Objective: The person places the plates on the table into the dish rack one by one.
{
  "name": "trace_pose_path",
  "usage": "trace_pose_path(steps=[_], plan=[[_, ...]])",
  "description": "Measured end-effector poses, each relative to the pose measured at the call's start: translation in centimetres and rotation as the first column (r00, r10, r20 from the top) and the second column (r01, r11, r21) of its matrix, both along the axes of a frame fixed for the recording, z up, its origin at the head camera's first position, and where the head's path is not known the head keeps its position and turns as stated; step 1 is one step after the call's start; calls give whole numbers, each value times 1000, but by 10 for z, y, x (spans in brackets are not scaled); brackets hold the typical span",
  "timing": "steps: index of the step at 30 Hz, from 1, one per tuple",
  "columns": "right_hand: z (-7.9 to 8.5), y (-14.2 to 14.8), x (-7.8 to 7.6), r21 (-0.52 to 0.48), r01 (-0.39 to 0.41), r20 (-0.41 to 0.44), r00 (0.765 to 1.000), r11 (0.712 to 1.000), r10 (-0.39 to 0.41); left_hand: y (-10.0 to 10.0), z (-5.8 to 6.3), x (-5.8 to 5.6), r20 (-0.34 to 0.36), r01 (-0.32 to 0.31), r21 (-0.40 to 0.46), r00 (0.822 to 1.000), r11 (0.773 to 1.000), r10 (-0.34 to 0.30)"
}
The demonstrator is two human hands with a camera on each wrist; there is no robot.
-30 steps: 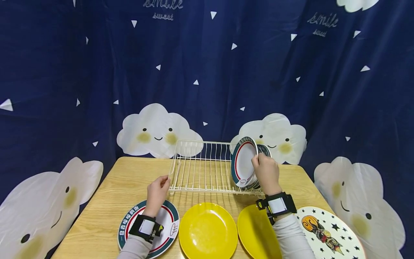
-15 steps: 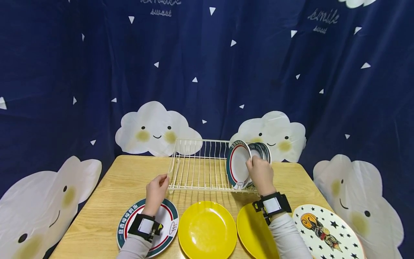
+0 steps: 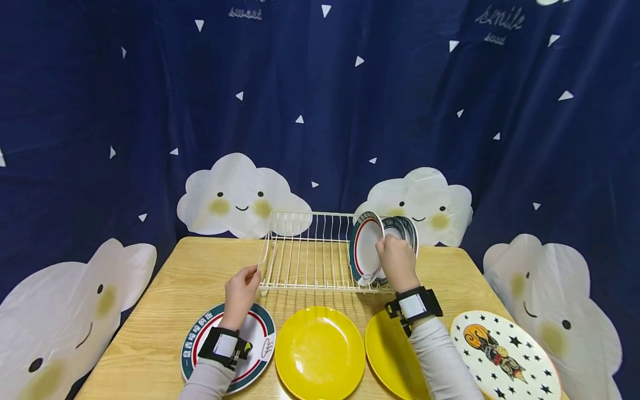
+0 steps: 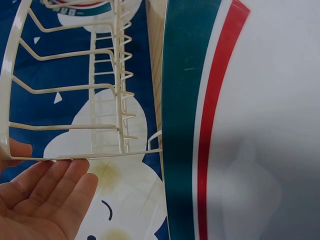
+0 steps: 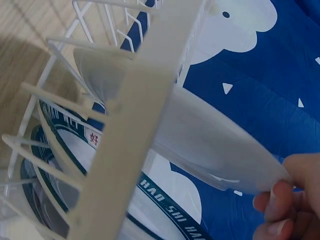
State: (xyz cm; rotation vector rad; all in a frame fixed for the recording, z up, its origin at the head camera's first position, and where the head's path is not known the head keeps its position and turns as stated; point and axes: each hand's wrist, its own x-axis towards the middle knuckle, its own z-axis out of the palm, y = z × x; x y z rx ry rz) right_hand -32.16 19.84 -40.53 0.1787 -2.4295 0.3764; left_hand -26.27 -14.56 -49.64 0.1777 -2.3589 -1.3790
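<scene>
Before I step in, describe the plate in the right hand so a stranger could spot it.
On the wooden table stands a white wire rack, with green-rimmed plates at its right end. The held plate is the leftmost there, with a red ring; unlike its neighbours, its rim is pinched by the right hand.

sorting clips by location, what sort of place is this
Probably an indoor staged set rather than a working kitchen, though the views don't settle it: a blue cloud-print curtain hangs behind a wood-grain table bearing a rack and plates.
</scene>
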Motion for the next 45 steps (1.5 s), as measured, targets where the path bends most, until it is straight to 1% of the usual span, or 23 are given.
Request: trace_pose_path(steps=[4, 8, 14, 17, 22, 31, 36, 41, 45], plan=[[-4, -5, 0, 1, -11, 35, 999, 1000, 11, 1, -2, 0, -5, -4, 5, 1000, 1000, 4], [-10, -9, 1, 7, -19, 52, 998, 1000, 18, 1, -4, -1, -5, -6, 3, 1000, 1000, 6], [-15, -14, 2, -1, -21, 101, 995, 1000, 21, 0, -3, -2, -3, -6, 7, 1000, 1000, 6], [-15, -15, 4, 0, -21, 100, 995, 1000, 21, 0, -2, -2, -4, -9, 4, 1000, 1000, 9], [-16, -14, 8, 9, -23, 88, 996, 1000, 22, 0, -2, -2, 4, -12, 4, 1000, 1000, 12], [-23, -7, 14, -12, -19, 169, 985, 1000, 21, 0, -2, -1, 9, -15, 7, 1000, 1000, 15], [-27, -6, 16, -19, -27, 192, 981, 999, 30, 0, -1, 0, 14, -19, 8, 1000, 1000, 19], [-27, -6, 20, -38, -34, 197, 980, 999, 40, 0, -2, 0, 9, -18, 6, 1000, 1000, 18], [-28, -4, 25, -45, -57, 184, 981, 997, 64, 1, -2, 0, 5, -20, 7, 1000, 1000, 20]])
